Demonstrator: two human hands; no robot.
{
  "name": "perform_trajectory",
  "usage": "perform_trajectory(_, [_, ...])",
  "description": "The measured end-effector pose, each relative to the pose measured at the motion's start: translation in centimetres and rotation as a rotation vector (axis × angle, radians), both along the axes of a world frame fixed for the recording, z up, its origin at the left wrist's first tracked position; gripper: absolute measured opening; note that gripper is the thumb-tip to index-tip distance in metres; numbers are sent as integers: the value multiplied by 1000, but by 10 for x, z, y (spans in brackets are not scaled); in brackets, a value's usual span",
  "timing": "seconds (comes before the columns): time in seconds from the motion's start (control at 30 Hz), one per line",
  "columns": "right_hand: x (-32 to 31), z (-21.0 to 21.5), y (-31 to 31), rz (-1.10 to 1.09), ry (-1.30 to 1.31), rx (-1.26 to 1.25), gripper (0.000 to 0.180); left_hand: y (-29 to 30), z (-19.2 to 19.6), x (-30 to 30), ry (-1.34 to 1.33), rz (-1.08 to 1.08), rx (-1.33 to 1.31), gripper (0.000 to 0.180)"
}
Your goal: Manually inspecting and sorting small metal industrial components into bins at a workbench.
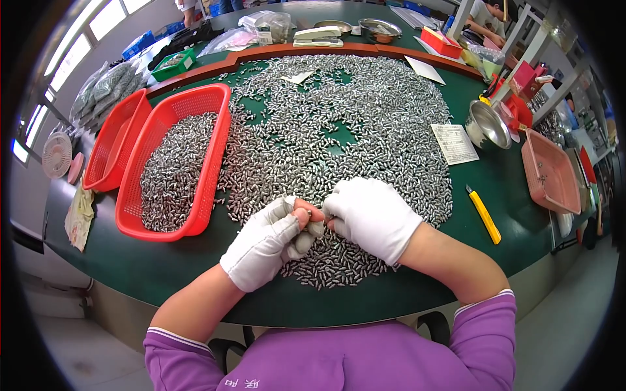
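Note:
Small silvery metal parts lie in a wide spread over the green table, with a tongue of them reaching under my hands. My left hand, in a white glove with bare thumb and fingertip, is closed in a pinch. A small metal part shows at its fingertips. Close beside it, my right hand, also white-gloved, has its fingers curled together near the left fingertips. Whatever lies between the right fingers is hidden. Left of my hands stands a red perforated basket, partly filled with the same metal parts.
Another red basket leans at the far left. On the right are a yellow utility knife, a printed paper, a steel bowl and a pink basket. A wooden ledge runs along the back. A person sits at the far right.

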State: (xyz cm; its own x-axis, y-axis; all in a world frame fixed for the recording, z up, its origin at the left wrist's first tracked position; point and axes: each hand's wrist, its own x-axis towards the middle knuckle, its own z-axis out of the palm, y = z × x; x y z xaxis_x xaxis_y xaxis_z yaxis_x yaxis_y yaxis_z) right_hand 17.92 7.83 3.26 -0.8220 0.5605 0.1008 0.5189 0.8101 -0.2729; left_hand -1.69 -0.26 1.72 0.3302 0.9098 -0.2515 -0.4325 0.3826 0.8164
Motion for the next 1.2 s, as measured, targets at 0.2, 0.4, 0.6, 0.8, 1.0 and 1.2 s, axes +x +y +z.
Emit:
perform_trajectory(0.2, [1, 13, 7, -28, 429, -169, 10, 1, 2, -1, -69, -27, -22, 28])
perform_trajectory(0.4, [-2, 9, 6, 155, 604, -305, 17, 0, -1, 2, -191, -47, -14, 29])
perform_trajectory(0.6, [-3, 6, 2, 155, 663, -493, 22, 2, -1, 0, -78, -34, -6, 20])
perform_trajectory(0.8, [5, 4, 9, 5, 128, -60, 19, 1, 1, 1, 5, 2, -45, 16])
perform_trajectory(1.0, [0, -7, 0, 9, 90, 20, 9, 0, 4, 1, 21, 1, -20, 15])
perform_trajectory(1.2, [4, 1, 0, -15, -15, 26, 14, 0, 5, 1, 21, -3, -21, 16])
